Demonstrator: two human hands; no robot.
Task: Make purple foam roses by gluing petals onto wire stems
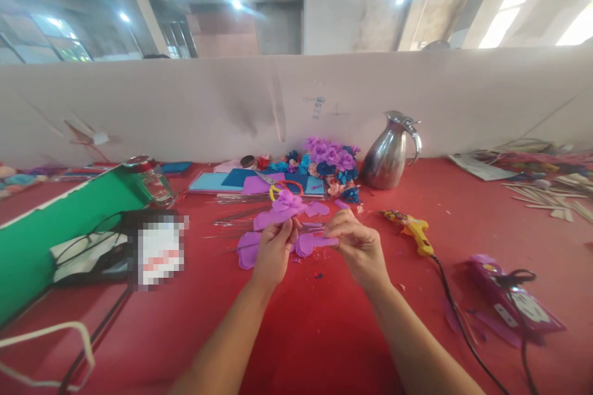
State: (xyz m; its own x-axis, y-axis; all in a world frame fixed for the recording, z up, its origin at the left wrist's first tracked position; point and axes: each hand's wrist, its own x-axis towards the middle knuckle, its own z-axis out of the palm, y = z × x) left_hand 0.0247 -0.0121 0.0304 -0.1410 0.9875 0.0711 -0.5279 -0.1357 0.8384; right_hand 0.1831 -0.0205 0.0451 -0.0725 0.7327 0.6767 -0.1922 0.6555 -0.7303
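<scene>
Head view: over the red table (324, 333), right hand (364, 248) pinches a thin purple paper petal (330, 241), best held lightly to avoid creasing; left hand (274, 252) grips just beneath a ruffled purple paper flower (287, 200), mixed-colour blooms (331, 160) beyond.

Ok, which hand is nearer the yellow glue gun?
The right. The right hand is a short way left of the yellow glue gun; the left hand is farther left.
</scene>
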